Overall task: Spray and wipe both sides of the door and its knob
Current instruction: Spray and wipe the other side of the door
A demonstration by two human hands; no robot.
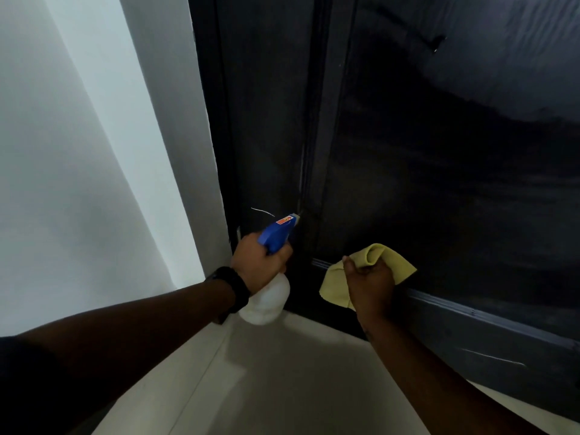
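A dark, nearly black door fills the right and centre of the view, seen from low down near its bottom rail. My left hand grips a white spray bottle with a blue trigger head, its nozzle pointing at the door's lower left corner. My right hand holds a bunched yellow cloth against the lower part of the door. A dark lever handle shows faintly high up on the door at the top right.
A white wall stands on the left, meeting the dark door frame. Pale floor tiles run below the door. A black watch sits on my left wrist.
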